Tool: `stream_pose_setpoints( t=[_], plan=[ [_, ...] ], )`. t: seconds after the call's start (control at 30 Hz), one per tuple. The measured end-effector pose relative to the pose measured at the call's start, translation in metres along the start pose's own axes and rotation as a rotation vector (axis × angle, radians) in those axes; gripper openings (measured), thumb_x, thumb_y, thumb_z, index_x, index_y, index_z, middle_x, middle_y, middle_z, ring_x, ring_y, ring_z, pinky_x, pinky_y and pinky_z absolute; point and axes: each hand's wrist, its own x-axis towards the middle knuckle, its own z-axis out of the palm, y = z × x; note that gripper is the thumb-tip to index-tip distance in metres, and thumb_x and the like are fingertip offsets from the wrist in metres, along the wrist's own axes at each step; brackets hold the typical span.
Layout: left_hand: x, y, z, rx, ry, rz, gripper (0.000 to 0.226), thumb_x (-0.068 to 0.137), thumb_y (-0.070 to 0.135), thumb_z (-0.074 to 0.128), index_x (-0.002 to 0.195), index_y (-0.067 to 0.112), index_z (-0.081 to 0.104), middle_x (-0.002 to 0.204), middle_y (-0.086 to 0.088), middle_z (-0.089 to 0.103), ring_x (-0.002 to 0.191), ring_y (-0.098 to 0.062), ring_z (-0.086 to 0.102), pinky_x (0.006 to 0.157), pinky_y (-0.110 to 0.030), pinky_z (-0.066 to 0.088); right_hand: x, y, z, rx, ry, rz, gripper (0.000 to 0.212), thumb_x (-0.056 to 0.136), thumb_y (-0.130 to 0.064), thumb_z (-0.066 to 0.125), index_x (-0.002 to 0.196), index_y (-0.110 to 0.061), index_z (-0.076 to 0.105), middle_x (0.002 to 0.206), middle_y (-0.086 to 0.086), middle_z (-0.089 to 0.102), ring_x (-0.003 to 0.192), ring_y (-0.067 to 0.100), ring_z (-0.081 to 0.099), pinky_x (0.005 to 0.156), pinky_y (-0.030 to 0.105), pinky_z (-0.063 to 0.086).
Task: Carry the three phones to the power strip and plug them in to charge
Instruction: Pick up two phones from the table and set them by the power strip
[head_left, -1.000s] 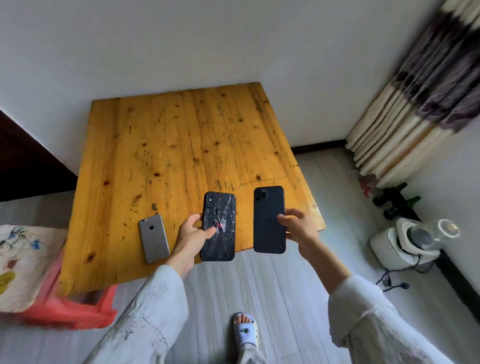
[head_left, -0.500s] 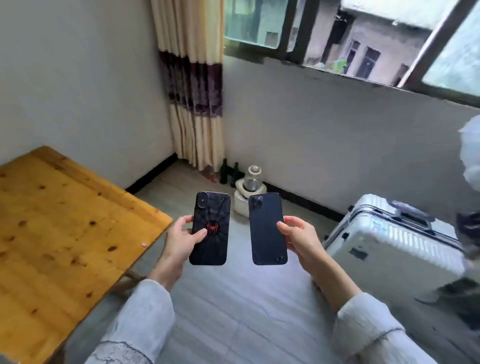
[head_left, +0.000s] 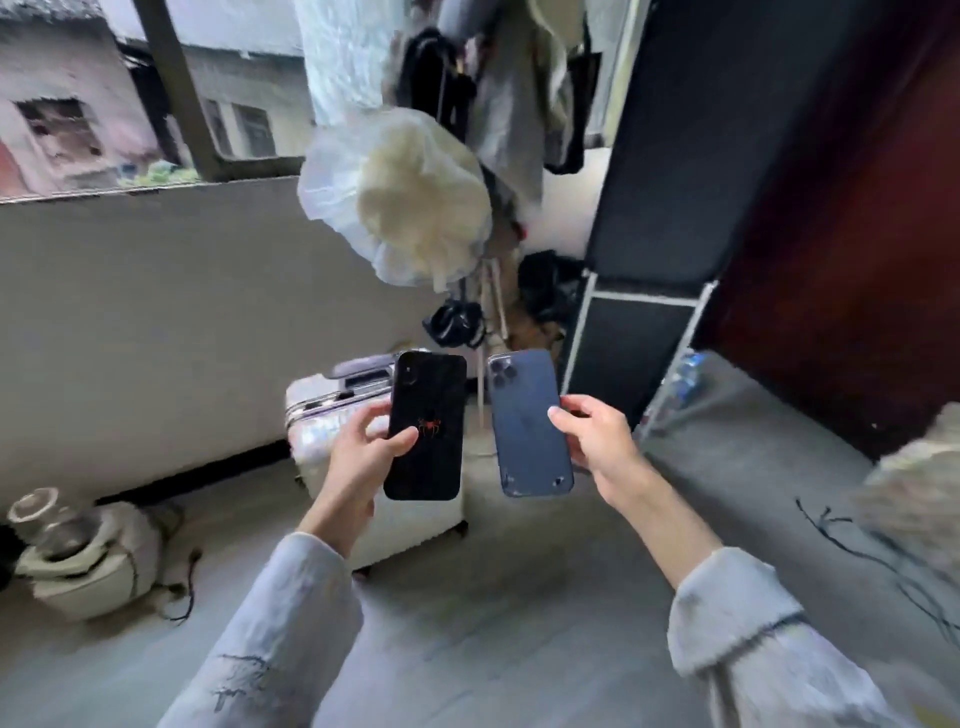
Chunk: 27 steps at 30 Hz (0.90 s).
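Gone from view is the yellow wooden bench; your left hand (head_left: 358, 452) is gripping the black spider-print phone (head_left: 426, 426), your right hand (head_left: 597, 441) pinching the dark blue phone (head_left: 527, 423), fingers clamped. Keep carrying level; power strip unseen.

Black phone (head_left: 426, 426) w/ red spider; navy phone (head_left: 527, 423); white suitcase (head_left: 317, 415); pale grey sleeves (head_left: 291, 623).
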Motion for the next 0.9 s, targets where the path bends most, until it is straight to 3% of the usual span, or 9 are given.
stream_pose_setpoints(
  t=[0.1, 0.2, 0.3, 0.37, 0.47, 0.53, 0.67, 0.77, 0.9],
  plan=[
    [0.027, -0.003, 0.098, 0.048, -0.173, -0.022, 0.026, 0.082, -0.001, 0.059, 0.091, 0.024, 0.057, 0.09, -0.008, 0.068, 0.079, -0.021, 0.064, 0.066, -0.032, 0.05, 0.015, -0.003, -0.097, 0.024, 0.189, 0.01, 0.016, 0.089, -0.012, 0.055, 0.105, -0.011, 0.059, 0.098, 0.007, 0.064, 0.078, 0.018, 0.06, 0.06, 0.027, 0.044],
    [0.049, -0.007, 0.192, 0.085, -0.302, -0.029, 0.026, 0.081, -0.001, 0.061, 0.097, 0.018, 0.056, 0.093, -0.012, 0.067, 0.081, -0.023, 0.063, 0.066, -0.03, 0.049, 0.022, -0.002, -0.184, 0.051, 0.387, 0.019, 0.018, 0.087, -0.012, 0.057, 0.105, -0.009, 0.06, 0.096, 0.007, 0.064, 0.075, 0.016, 0.057, 0.055, 0.024, 0.039],
    [0.065, -0.013, 0.279, 0.112, -0.455, -0.046, 0.026, 0.08, -0.002, 0.061, 0.098, 0.017, 0.057, 0.093, -0.015, 0.066, 0.081, -0.026, 0.062, 0.079, -0.038, 0.049, 0.028, 0.002, -0.256, 0.095, 0.557, 0.034, 0.016, 0.087, -0.011, 0.058, 0.103, -0.009, 0.061, 0.097, 0.009, 0.064, 0.079, 0.018, 0.057, 0.064, 0.025, 0.041],
    [0.076, -0.02, 0.333, 0.131, -0.553, -0.06, 0.025, 0.08, -0.002, 0.061, 0.095, 0.017, 0.057, 0.089, -0.014, 0.066, 0.076, -0.025, 0.062, 0.073, -0.035, 0.05, 0.036, 0.004, -0.296, 0.134, 0.642, 0.049, 0.018, 0.087, -0.01, 0.057, 0.105, -0.009, 0.061, 0.099, 0.01, 0.064, 0.085, 0.022, 0.058, 0.073, 0.031, 0.041],
    [0.096, -0.031, 0.41, 0.181, -0.688, -0.079, 0.024, 0.081, 0.002, 0.061, 0.098, 0.018, 0.058, 0.081, -0.006, 0.068, 0.064, -0.014, 0.066, 0.049, -0.02, 0.047, 0.055, 0.006, -0.349, 0.181, 0.738, 0.05, 0.018, 0.087, -0.008, 0.056, 0.105, -0.008, 0.061, 0.095, 0.009, 0.064, 0.082, 0.021, 0.058, 0.07, 0.029, 0.042],
    [0.113, -0.037, 0.46, 0.197, -0.759, -0.077, 0.024, 0.08, 0.001, 0.062, 0.098, 0.017, 0.059, 0.077, -0.004, 0.068, 0.055, -0.007, 0.066, 0.042, -0.014, 0.045, 0.073, 0.006, -0.381, 0.208, 0.807, 0.045, 0.021, 0.087, -0.007, 0.055, 0.108, -0.006, 0.06, 0.098, 0.01, 0.063, 0.085, 0.021, 0.058, 0.07, 0.028, 0.044],
    [0.149, -0.042, 0.556, 0.223, -0.865, -0.106, 0.023, 0.08, 0.0, 0.063, 0.091, 0.019, 0.059, 0.074, -0.001, 0.067, 0.061, -0.015, 0.065, 0.046, -0.018, 0.047, 0.11, 0.002, -0.438, 0.296, 0.926, 0.03, 0.019, 0.088, -0.005, 0.055, 0.106, -0.007, 0.06, 0.099, 0.01, 0.063, 0.083, 0.02, 0.058, 0.067, 0.025, 0.045],
    [0.164, -0.045, 0.622, 0.259, -0.917, -0.112, 0.028, 0.08, -0.001, 0.063, 0.081, 0.026, 0.056, 0.074, 0.0, 0.067, 0.058, -0.011, 0.064, 0.045, -0.017, 0.046, 0.13, 0.002, -0.478, 0.342, 1.003, 0.049, 0.021, 0.087, -0.005, 0.055, 0.107, -0.007, 0.06, 0.102, 0.011, 0.062, 0.088, 0.022, 0.058, 0.069, 0.027, 0.046],
    [0.173, -0.058, 0.698, 0.327, -1.032, -0.112, 0.022, 0.08, -0.001, 0.062, 0.09, 0.017, 0.056, 0.085, -0.01, 0.067, 0.065, -0.019, 0.063, 0.054, -0.024, 0.046, 0.148, 0.008, -0.533, 0.402, 1.123, 0.079, 0.02, 0.086, -0.004, 0.057, 0.106, -0.01, 0.06, 0.097, 0.009, 0.063, 0.073, 0.016, 0.059, 0.062, 0.024, 0.046]
  ],
)
